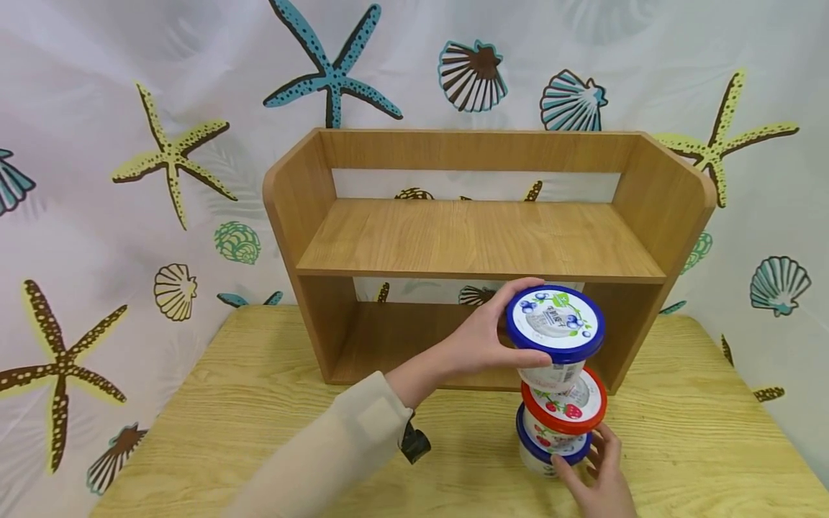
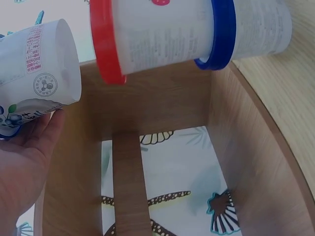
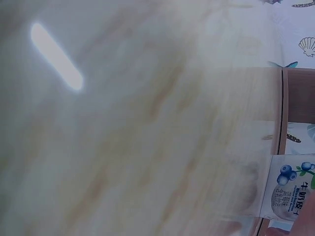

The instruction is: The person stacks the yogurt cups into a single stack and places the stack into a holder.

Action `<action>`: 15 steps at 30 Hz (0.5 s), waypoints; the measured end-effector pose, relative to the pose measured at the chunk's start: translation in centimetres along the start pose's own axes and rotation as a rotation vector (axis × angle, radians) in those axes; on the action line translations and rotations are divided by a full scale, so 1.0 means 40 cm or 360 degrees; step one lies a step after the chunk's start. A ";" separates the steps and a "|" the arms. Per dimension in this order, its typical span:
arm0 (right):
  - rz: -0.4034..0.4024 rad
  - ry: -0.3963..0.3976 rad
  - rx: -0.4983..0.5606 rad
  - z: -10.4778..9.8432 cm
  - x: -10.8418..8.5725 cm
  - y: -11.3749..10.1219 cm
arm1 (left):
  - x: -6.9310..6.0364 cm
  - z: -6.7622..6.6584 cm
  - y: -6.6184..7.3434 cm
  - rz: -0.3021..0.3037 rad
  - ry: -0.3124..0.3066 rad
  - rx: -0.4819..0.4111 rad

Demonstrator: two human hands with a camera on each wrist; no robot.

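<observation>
My left hand point(image 1: 488, 334) grips a white tub with a blue lid point(image 1: 555, 324), printed with blueberries, thumb and fingers on either side. In the left wrist view, a gap parts this tub point(image 2: 42, 73) from the red lid point(image 2: 106, 42). Below it, a red-lidded tub point(image 1: 550, 432) with strawberry print sits on another blue-lidded tub point(image 1: 536, 460) on the table. My right hand point(image 1: 602, 482) holds that bottom tub near its rim, thumb in front and fingers at the right. A blueberry-printed tub point(image 3: 278, 196) shows at the right wrist view's edge.
A two-tier wooden shelf point(image 1: 479, 241) stands on the wood-grain table point(image 1: 259, 403), just behind the tubs. Its lower compartment is partly hidden by my left hand and the tubs. A patterned cloth point(image 1: 214, 65) hangs behind. A pale, blurred surface point(image 3: 123, 123) fills most of the right wrist view.
</observation>
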State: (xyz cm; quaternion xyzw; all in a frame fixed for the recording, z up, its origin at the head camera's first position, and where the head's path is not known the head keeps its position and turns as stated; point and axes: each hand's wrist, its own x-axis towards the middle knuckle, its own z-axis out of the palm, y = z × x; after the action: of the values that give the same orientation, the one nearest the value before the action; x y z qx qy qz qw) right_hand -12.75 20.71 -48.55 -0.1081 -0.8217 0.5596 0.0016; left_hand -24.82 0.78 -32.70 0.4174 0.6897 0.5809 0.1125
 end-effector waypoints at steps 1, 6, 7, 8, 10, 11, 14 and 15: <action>0.0008 -0.0003 0.0004 0.000 0.000 -0.001 | 0.002 0.005 -0.001 -0.0007 -0.0002 0.0007; 0.0021 -0.0009 0.0022 -0.001 -0.002 -0.004 | 0.007 0.026 -0.004 -0.0041 -0.0024 0.0035; 0.0020 -0.0010 0.0023 -0.001 -0.002 -0.004 | 0.008 0.029 -0.006 -0.0046 -0.0025 0.0041; 0.0021 -0.0013 0.0021 -0.001 -0.002 -0.004 | 0.009 0.033 -0.008 -0.0050 -0.0029 0.0042; 0.0041 -0.0021 0.0017 -0.001 -0.001 -0.004 | 0.011 0.039 -0.013 -0.0057 -0.0033 0.0051; 0.0053 -0.0025 0.0017 -0.001 0.000 -0.004 | 0.012 0.042 -0.016 -0.0061 -0.0037 0.0056; 0.0061 -0.0023 0.0008 -0.001 0.001 -0.005 | 0.013 0.051 -0.025 -0.0076 -0.0051 0.0062; 0.0067 -0.0022 0.0007 -0.001 0.001 -0.005 | 0.013 0.054 -0.027 -0.0081 -0.0057 0.0063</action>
State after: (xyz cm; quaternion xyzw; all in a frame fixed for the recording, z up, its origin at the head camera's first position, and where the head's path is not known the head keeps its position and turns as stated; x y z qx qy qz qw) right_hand -12.84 20.69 -48.34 -0.1215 -0.8179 0.5622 -0.0155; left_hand -24.24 2.71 -34.14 0.4124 0.7092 0.5565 0.1313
